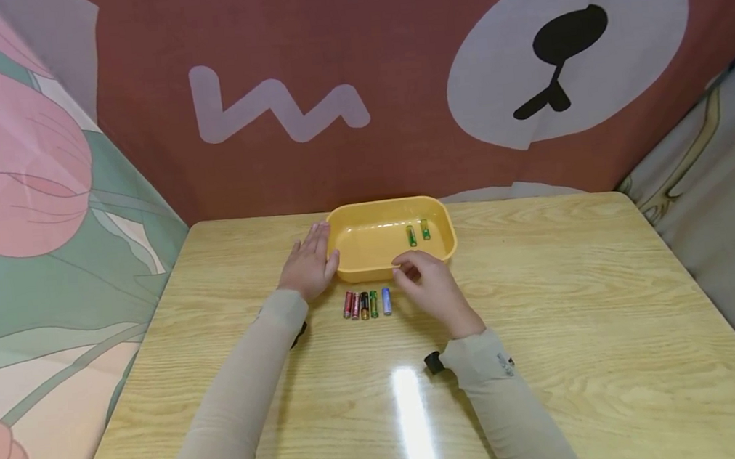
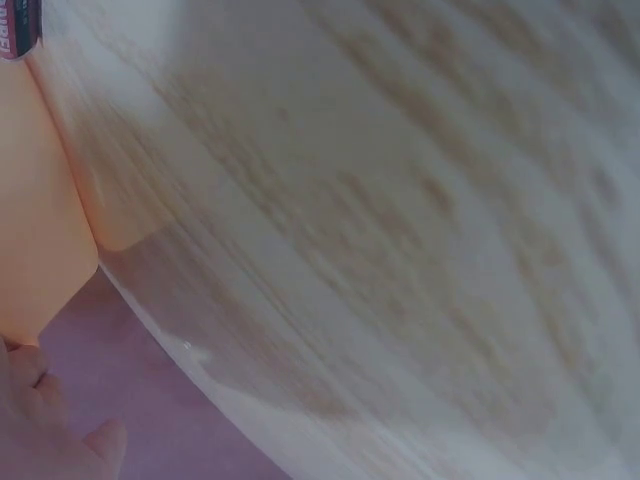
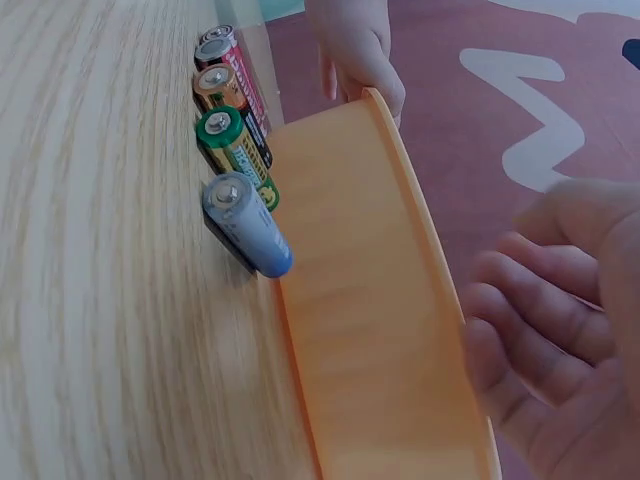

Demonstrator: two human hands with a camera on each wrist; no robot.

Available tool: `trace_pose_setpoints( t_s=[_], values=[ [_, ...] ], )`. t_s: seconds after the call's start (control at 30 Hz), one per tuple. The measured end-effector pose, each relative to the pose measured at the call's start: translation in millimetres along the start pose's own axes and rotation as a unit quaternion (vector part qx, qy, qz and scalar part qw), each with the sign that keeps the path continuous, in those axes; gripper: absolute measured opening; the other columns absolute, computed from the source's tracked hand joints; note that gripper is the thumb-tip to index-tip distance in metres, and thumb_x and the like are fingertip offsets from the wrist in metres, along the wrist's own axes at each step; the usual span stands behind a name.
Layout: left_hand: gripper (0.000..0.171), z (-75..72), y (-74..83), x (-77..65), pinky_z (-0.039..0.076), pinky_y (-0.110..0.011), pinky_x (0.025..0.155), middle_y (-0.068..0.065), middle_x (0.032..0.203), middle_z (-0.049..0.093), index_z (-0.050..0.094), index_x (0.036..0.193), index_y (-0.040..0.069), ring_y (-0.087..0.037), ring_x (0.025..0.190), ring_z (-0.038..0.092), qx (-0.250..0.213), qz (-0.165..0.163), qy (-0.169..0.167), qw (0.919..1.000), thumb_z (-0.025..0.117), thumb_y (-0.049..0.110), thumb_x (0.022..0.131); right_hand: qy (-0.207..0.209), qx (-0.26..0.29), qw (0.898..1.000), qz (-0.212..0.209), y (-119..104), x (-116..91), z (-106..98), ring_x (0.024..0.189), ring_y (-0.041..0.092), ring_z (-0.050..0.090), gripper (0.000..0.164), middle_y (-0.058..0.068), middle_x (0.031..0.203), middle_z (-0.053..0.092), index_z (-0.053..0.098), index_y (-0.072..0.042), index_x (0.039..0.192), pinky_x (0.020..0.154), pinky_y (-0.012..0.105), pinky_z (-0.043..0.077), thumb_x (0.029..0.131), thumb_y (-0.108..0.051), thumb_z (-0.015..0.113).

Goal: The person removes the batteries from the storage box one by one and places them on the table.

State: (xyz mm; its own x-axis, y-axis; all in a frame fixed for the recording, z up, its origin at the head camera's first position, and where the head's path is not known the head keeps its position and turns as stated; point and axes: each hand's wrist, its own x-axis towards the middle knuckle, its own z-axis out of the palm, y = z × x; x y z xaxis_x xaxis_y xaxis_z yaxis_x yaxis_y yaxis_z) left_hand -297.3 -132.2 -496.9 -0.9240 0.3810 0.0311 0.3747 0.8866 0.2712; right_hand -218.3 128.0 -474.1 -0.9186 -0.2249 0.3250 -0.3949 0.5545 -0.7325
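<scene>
A yellow plastic tray sits near the table's back edge. My left hand rests along its left end with the fingers straight. Over the tray's front rim is my right hand, its fingers loosely bent and nothing showing between them in the right wrist view. Two green batteries stand out on the tray's right side. In front of the tray lies a row of batteries: red ones, a black and gold one, a green one and, slightly apart, a blue one.
The wood-grain table stretches out on both sides of the tray. Behind it hangs a brown printed cloth, with a flower-patterned cloth at the left. Black wrist devices sit at the sleeves.
</scene>
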Motion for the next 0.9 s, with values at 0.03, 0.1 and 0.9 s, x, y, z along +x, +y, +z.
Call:
trace_pose_setpoints(
  t_s=[0.03,0.1,0.9],
  values=[
    [0.067,0.0,0.0,0.1,0.016,-0.054,0.123,-0.01,0.17,0.012,0.01,0.163,0.004,-0.025,0.156,0.008,0.0,0.001,0.0,1.0,0.03,0.039,0.11,0.011,0.004,1.0,0.0,1,0,0,0.086,0.021,0.065,0.015,0.008,0.095,0.069,0.071,0.0,0.107,0.078,0.037,0.058,0.097,-0.009,0.065],
    [0.068,-0.1,0.1,-0.2,0.016,-0.054,0.123,-0.01,0.17,0.011,0.01,0.163,0.004,-0.025,0.156,0.007,-0.002,0.001,-0.003,1.0,0.029,0.04,0.109,0.03,0.016,0.999,-0.001,2,2,0,0.086,0.022,0.065,0.017,0.009,0.096,0.068,0.07,0.002,0.109,0.078,0.037,0.058,0.097,-0.008,0.064],
    [0.068,-0.2,0.0,0.1,0.018,-0.053,0.123,-0.01,0.17,0.012,0.01,0.163,0.004,-0.024,0.156,0.008,-0.002,0.002,-0.001,1.0,0.027,0.042,0.109,0.055,0.044,0.994,0.087,24,44,-9,0.1,0.035,0.064,0.035,0.022,0.108,0.065,0.062,0.009,0.122,0.091,0.044,0.055,0.093,-0.007,0.073]
  ],
)
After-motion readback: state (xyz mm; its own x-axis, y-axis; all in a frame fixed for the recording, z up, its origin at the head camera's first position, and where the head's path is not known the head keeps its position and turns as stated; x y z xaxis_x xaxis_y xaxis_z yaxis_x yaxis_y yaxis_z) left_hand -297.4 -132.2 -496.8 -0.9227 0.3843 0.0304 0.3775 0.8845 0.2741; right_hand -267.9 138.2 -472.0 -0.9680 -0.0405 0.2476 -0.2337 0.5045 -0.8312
